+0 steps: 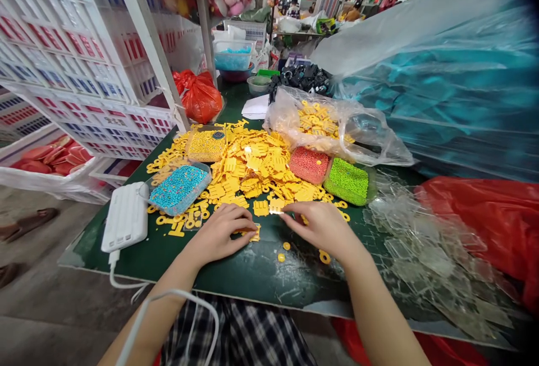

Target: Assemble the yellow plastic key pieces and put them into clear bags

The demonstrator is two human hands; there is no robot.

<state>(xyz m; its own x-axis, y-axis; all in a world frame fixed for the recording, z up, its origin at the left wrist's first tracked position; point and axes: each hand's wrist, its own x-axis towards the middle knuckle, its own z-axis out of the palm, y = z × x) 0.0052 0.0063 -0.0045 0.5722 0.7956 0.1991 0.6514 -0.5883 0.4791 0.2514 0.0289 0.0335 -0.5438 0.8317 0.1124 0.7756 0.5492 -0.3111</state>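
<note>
My left hand (pixel 225 231) rests low over the green tabletop, its fingers closed on a small flat yellow plastic piece (pixel 256 233). To its right, my right hand (pixel 324 227) pinches the edge of another yellow plastic piece (pixel 275 207) at the front of the heap. Beside that one lies a similar yellow slotted plate (pixel 261 208). The heap of yellow plastic parts (pixel 252 158) spreads just beyond both hands. Two small yellow discs (pixel 281 257) and a yellow ring (pixel 324 257) lie between my forearms.
Tubs of blue beads (pixel 179 186), yellow beads (pixel 206 146), pink-red beads (pixel 309 164) and green beads (pixel 347 181) border the heap. A white power bank (pixel 125 217) with a cable sits left. Clear plastic pieces (pixel 429 254) cover the right side. Stacked crates (pixel 80 46) stand left.
</note>
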